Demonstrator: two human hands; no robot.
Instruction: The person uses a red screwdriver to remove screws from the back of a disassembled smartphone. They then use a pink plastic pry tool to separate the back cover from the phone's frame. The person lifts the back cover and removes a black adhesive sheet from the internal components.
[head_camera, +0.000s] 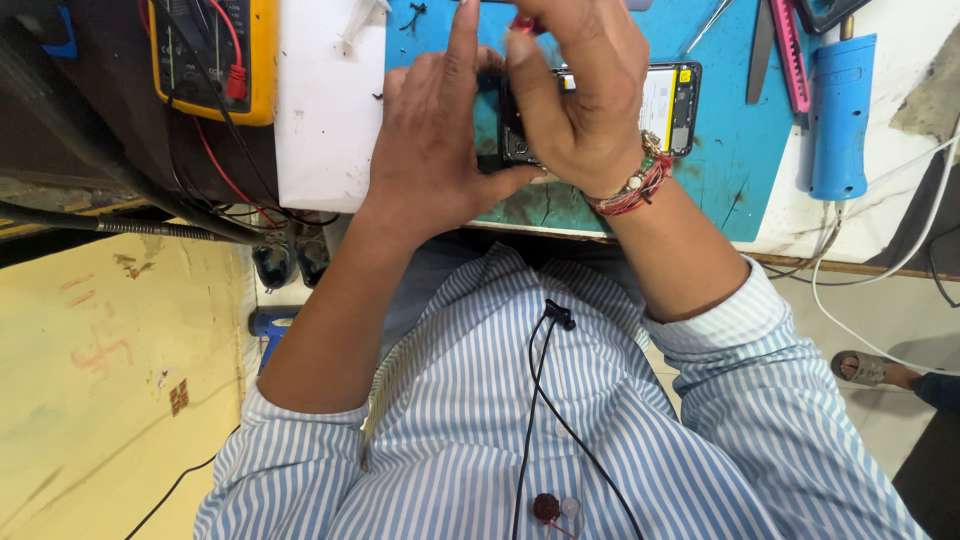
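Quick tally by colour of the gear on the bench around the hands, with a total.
Black: 1, opened phone held by left hand and right hand
Yellow: 1, multimeter
White: 1, block
Blue: 2, mat, handled tool
Pink: 1, utility knife
Total: 6

A white rectangular label with a yellow edge covers the battery in the opened phone (668, 105), right of the yellow multimeter (213, 55).

Both hands, left hand (435, 150) and right hand (585, 90), grip an opened phone (672, 105) on a blue mat (735, 160).
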